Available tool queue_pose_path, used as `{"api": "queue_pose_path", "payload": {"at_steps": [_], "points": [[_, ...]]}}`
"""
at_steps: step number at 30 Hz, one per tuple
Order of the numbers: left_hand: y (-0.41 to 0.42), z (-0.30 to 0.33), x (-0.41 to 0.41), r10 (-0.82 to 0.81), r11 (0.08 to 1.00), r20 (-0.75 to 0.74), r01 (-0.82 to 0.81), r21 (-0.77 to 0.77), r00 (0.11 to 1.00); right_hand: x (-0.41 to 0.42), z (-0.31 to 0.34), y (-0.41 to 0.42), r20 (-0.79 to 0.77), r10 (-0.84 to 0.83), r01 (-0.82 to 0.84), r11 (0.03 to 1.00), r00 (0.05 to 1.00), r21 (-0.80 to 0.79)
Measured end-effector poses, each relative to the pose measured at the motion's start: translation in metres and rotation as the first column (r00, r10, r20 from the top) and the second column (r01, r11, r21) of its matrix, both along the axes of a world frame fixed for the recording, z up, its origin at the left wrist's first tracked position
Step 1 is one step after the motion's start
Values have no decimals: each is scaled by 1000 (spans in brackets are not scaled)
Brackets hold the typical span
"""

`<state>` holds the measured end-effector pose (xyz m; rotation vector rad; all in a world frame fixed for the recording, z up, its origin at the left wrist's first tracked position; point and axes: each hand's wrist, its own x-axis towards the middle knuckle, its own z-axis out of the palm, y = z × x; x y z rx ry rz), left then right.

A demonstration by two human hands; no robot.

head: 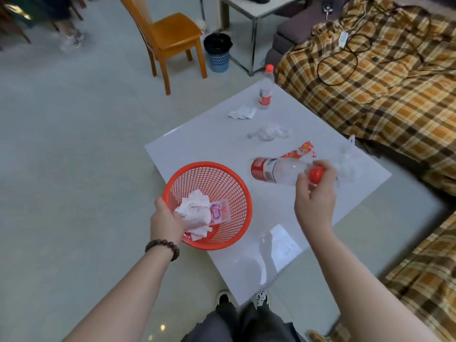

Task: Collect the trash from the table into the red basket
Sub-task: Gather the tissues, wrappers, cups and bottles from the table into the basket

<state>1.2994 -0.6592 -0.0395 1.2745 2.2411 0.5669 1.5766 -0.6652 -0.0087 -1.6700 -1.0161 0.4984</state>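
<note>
- The clear plastic bottle with red label and red cap [281,170] is grasped at the cap end by the right hand [317,193]; fingers are wrapped around the neck, and the body is held roughly level and projects away from the grip toward the basket side.
- The round red plastic mesh basket [237,178] is gripped at its near rim by the left hand [167,219], thumb outside, fingers hidden inside; it is tilted and appears held up over the near-left corner of the glossy white square table [212,144].
- Crumpled white tissue [192,208] and a pink-and-white wrapper [218,211] are already lying inside, just beside the left-hand grip.
- Step in hand, as judged: the bottle is to be carried across from the right-hand grip and dropped into the basket.
- Base-first entry is advised, since the label end already points that way; release is best made only once the bottle is over the opening.
- The basket mouth should be kept tipped toward the bottle and steady; the rim grip is one-sided, so a hard drop could twist it.
- Left beyond the right-hand grip: an orange-red snack wrapper [299,150], crumpled clear plastic [270,132], a flat white tissue [243,112], a second upright bottle with red cap [266,90].
</note>
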Motion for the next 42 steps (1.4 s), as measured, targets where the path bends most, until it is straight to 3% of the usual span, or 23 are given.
{"api": "queue_pose_path", "payload": {"at_steps": [2, 4, 9, 15, 20, 22, 26, 29, 33, 42], "points": [[1, 5, 5, -9, 1000, 43, 9, 11, 999, -9, 34, 0, -10, 47, -46, 992, 999, 118], [2, 9, 12, -40, 998, 93, 35, 55, 995, -26, 54, -3, 9, 191, -190, 973, 982, 129], [4, 24, 28, -97, 990, 179, 77, 117, 979, -62, 44, -21, 127, 507, -494, 861, 852, -124], [5, 42, 35, -133, 980, 225, 95, 174, 965, -69, 8, -34, 274, 575, -477, 806, 771, -350], [6, 50, 35, -139, 979, 237, 97, 181, 961, -60, 3, -35, 420, 496, -378, 863, 760, -337], [7, 51, 32, -130, 980, 239, 88, 178, 962, -56, 7, -35, 380, 441, -341, 890, 813, -303], [9, 49, 30, -122, 984, 256, 83, 159, 959, -42, 4, -34, 60, 218, -193, 940, 974, -282], [12, 46, 34, -141, 984, 258, 106, 144, 956, -24, -5, -29, 20, 163, -142, 911, 986, -387], [10, 46, 53, -165, 982, 246, 136, 134, 955, -4, -13, -25, -184, 172, -237, 868, 968, -437], [12, 34, 152, -159, 983, 178, 139, 122, 971, 90, -27, -18, -144, 255, -292, 875, 956, -387]]}}
